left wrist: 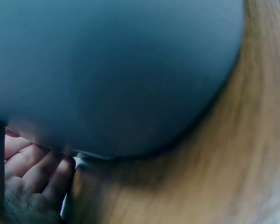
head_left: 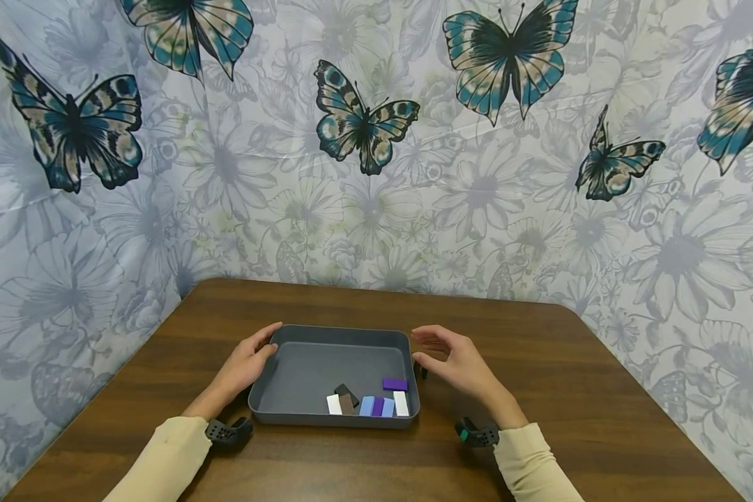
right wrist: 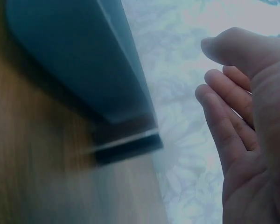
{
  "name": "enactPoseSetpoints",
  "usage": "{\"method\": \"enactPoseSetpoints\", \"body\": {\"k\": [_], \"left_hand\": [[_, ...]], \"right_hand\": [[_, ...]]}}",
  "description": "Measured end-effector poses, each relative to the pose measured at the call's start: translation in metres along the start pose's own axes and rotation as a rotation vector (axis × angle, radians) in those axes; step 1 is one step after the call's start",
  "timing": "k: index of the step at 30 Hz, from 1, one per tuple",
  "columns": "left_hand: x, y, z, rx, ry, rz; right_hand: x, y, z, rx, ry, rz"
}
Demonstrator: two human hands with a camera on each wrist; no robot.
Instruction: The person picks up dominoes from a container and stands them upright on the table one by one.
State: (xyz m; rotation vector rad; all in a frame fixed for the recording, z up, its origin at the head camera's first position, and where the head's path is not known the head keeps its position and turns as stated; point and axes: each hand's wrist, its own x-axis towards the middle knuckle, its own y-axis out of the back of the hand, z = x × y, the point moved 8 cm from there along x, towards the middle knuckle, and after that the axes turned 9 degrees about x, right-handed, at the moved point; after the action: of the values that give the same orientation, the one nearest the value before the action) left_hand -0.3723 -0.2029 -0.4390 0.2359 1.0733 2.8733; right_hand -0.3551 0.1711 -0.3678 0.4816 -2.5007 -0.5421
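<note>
A grey rectangular tray lies on the wooden table, with several small blocks along its near side. My left hand grips the tray's left end, thumb at the rim and fingers along the outer wall. In the left wrist view those fingers show at the wall's edge. My right hand hovers off the tray's right end, fingers loosely bent and holding nothing. Between it and the tray is a small dark block, blurred in the right wrist view, where the right hand is apart from it.
Inside the tray are a lone purple block, a white block, a light blue block, a brown block and others. The wooden table reaches back to a butterfly-print cloth.
</note>
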Motion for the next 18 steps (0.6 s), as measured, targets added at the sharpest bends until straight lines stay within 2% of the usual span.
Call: {"method": "enactPoseSetpoints", "body": {"k": [11, 18], "left_hand": [[0.000, 0.000, 0.000, 0.000, -0.004, -0.001], [0.000, 0.000, 0.000, -0.004, -0.005, 0.000]], "right_hand": [[0.002, -0.030, -0.014, -0.055, 0.053, -0.146], [0.001, -0.049, -0.018, -0.030, 0.048, -0.247]]}}
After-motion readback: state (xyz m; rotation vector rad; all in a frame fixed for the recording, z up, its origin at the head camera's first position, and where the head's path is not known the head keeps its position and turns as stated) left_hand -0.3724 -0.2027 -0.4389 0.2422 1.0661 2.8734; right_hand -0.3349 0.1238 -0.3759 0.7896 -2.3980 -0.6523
